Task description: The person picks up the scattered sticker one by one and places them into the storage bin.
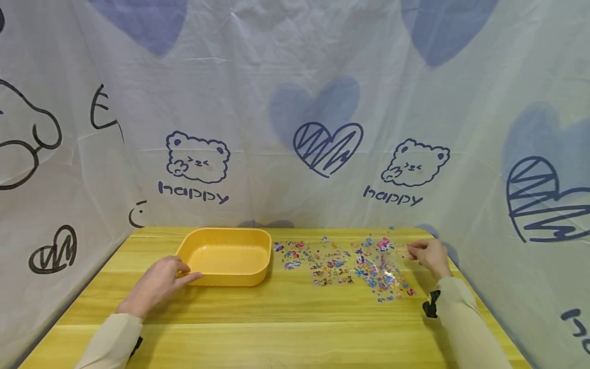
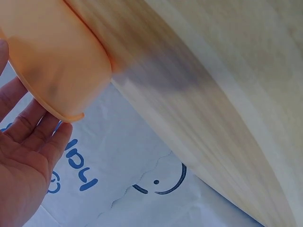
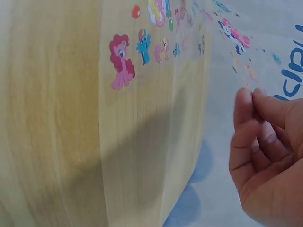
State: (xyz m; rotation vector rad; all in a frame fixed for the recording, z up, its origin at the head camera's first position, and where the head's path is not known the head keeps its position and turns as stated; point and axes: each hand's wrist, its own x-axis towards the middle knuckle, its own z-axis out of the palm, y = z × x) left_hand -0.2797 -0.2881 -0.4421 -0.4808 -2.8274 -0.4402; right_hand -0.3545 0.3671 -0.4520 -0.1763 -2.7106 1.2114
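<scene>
A yellow plastic tray [image 1: 224,280] stands at the left of the table. My left hand [image 1: 156,283] grips its near-left corner, thumb along the front rim and fingers at the outer side wall. In the left wrist view the fingertips lie under the lip of the tray [image 2: 66,71]. On the right, my right hand [image 1: 429,256] pinches the edge of a clear sticker sheet [image 1: 384,274] between thumb and forefinger. The right wrist view shows part of a clear sheet with small pony stickers [image 3: 234,38] raised off the tabletop, leading to the fingertips.
More clear sticker sheets [image 1: 329,271] lie flat between the tray and the right-hand sheet. The wood-grain table [image 1: 258,328] meets a white curtain [image 1: 258,102] with printed hearts and bears at the back and sides.
</scene>
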